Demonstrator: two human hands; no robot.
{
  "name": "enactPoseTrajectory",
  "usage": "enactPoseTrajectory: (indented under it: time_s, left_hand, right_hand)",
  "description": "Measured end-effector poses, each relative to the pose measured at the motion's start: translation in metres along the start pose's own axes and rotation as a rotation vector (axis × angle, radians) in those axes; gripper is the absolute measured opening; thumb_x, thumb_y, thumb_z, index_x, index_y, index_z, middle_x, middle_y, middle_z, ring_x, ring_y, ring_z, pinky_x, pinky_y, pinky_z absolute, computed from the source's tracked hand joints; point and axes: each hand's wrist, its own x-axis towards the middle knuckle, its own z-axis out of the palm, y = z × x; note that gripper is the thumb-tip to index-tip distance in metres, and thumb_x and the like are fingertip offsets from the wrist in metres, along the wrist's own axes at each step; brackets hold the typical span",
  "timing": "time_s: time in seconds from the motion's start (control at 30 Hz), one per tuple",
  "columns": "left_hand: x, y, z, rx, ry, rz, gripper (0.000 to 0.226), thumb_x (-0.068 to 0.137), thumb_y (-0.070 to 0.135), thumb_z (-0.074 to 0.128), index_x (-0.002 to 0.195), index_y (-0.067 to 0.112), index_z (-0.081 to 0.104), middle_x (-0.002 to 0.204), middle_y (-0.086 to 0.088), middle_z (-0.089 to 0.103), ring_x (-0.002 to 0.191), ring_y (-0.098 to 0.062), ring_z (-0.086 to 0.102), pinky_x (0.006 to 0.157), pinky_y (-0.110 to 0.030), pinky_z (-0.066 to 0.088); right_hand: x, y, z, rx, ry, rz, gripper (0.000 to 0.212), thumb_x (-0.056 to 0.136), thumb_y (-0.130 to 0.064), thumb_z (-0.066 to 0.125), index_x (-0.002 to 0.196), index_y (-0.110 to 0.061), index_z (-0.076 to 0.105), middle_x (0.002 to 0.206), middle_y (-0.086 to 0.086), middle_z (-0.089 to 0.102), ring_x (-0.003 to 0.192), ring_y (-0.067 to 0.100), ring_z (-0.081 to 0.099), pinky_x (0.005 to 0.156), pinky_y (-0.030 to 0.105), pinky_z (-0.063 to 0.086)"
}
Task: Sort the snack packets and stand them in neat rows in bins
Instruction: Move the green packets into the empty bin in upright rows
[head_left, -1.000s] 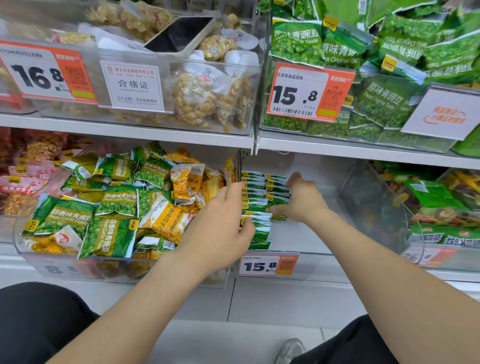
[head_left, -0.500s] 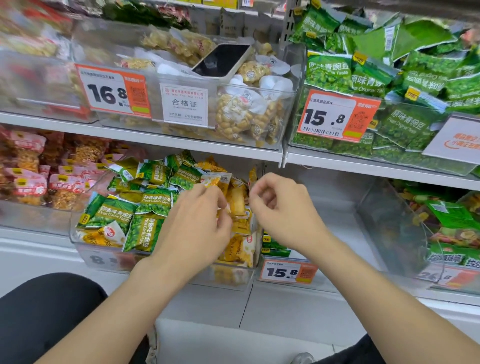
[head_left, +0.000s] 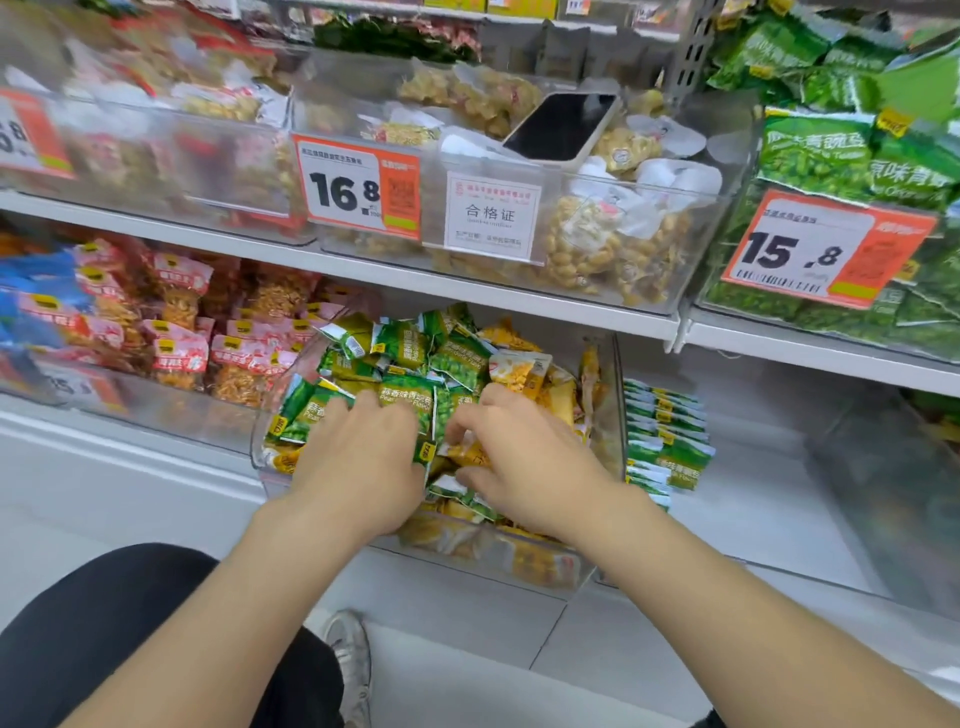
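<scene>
Head view: left hand (head_left: 358, 467), right hand (head_left: 530, 467) touch glossy crinkled packets (head_left: 410, 400).

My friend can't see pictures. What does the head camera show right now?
A person's left hand and right hand are in a clear bin of jumbled green and yellow packets. Beside it on the right, green packets stand in a neat row.

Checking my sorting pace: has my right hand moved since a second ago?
Yes. The right hand left the packet row and went left into the mixed bin.
</scene>
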Motion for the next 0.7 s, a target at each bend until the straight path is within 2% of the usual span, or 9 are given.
enactPoseTrajectory:
  time_s: [0.07, 0.13, 0.2, 0.27, 0.33, 0.43, 0.5, 0.57, 0.7]
  left_hand:
    - [0.005, -0.005, 0.001, -0.051, 0.016, 0.017, 0.042, 0.09, 0.045, 0.076, 0.122, 0.02, 0.066, 0.123, -0.009, 0.06, 0.114, -0.034, 0.058, 0.096, -0.046, 0.052]
    - [0.007, -0.007, 0.0, -0.104, 0.026, 0.011, 0.042, 0.086, 0.043, 0.081, 0.116, 0.018, 0.068, 0.121, -0.009, 0.059, 0.11, -0.035, 0.061, 0.094, -0.045, 0.054]
    - [0.007, -0.005, 0.001, -0.134, 0.043, 0.016, 0.039, 0.088, 0.038, 0.082, 0.117, 0.016, 0.067, 0.119, -0.008, 0.053, 0.107, -0.036, 0.06, 0.093, -0.047, 0.053]
    - [0.007, -0.001, 0.003, -0.191, 0.053, 0.025, 0.036, 0.092, 0.036, 0.079, 0.12, 0.016, 0.067, 0.122, -0.009, 0.049, 0.11, -0.037, 0.058, 0.097, -0.05, 0.052]
    - [0.007, 0.001, 0.004, -0.278, 0.081, 0.025, 0.035, 0.096, 0.035, 0.075, 0.122, 0.015, 0.065, 0.124, -0.009, 0.046, 0.111, -0.037, 0.058, 0.099, -0.052, 0.051]
    - [0.006, 0.004, 0.002, -0.391, 0.188, 0.034, 0.033, 0.101, 0.033, 0.067, 0.128, 0.017, 0.057, 0.126, -0.011, 0.05, 0.107, -0.037, 0.06, 0.09, -0.05, 0.053]
    - [0.006, 0.005, -0.001, -0.413, 0.262, 0.022, 0.033, 0.103, 0.035, 0.062, 0.131, 0.021, 0.05, 0.114, -0.009, 0.063, 0.101, -0.036, 0.064, 0.079, -0.047, 0.054]
    - [0.005, 0.006, -0.004, -0.411, 0.296, -0.006, 0.035, 0.104, 0.039, 0.06, 0.132, 0.024, 0.047, 0.095, -0.005, 0.067, 0.094, -0.035, 0.065, 0.069, -0.043, 0.051]
    - [0.001, 0.01, -0.009, -0.468, 0.27, -0.017, 0.042, 0.103, 0.04, 0.062, 0.138, 0.022, 0.048, 0.095, -0.005, 0.068, 0.099, -0.035, 0.065, 0.068, -0.039, 0.043]
  right_hand:
    - [0.003, 0.003, -0.001, -0.1, 0.024, 0.087, 0.029, 0.094, -0.025, 0.076, 0.119, -0.03, 0.063, 0.11, -0.002, 0.051, 0.108, 0.025, 0.057, 0.072, 0.036, 0.039]
    - [0.004, 0.008, -0.006, -0.156, 0.052, 0.196, 0.028, 0.092, -0.017, 0.076, 0.116, -0.027, 0.064, 0.115, 0.004, 0.056, 0.109, 0.032, 0.059, 0.074, 0.039, 0.046]
    - [0.001, 0.008, -0.013, -0.19, 0.028, 0.28, 0.031, 0.089, -0.014, 0.075, 0.117, -0.021, 0.063, 0.121, 0.009, 0.057, 0.114, 0.036, 0.058, 0.083, 0.043, 0.052]
    - [-0.003, 0.004, -0.015, -0.216, -0.023, 0.321, 0.041, 0.085, -0.01, 0.073, 0.123, -0.014, 0.059, 0.126, 0.014, 0.053, 0.118, 0.038, 0.053, 0.09, 0.044, 0.051]
    - [-0.005, 0.0, -0.013, -0.168, -0.024, 0.282, 0.046, 0.082, -0.009, 0.071, 0.125, -0.014, 0.053, 0.124, 0.011, 0.05, 0.118, 0.035, 0.05, 0.094, 0.044, 0.049]
    - [-0.004, -0.004, -0.004, 0.09, 0.047, 0.156, 0.032, 0.089, -0.006, 0.06, 0.117, -0.02, 0.051, 0.118, 0.001, 0.052, 0.114, 0.024, 0.049, 0.097, 0.044, 0.047]
    - [0.001, -0.002, 0.004, 0.162, 0.078, 0.126, 0.034, 0.1, -0.012, 0.055, 0.133, -0.019, 0.05, 0.129, 0.002, 0.059, 0.12, 0.025, 0.053, 0.099, 0.046, 0.049]
    - [0.007, 0.001, 0.013, 0.102, 0.04, 0.102, 0.049, 0.106, -0.023, 0.054, 0.153, -0.018, 0.038, 0.139, 0.006, 0.06, 0.123, 0.03, 0.054, 0.099, 0.05, 0.049]
    - [0.019, 0.004, 0.015, 0.006, -0.027, 0.129, 0.066, 0.105, -0.031, 0.058, 0.162, -0.022, 0.025, 0.138, 0.004, 0.059, 0.127, 0.034, 0.045, 0.101, 0.052, 0.035]
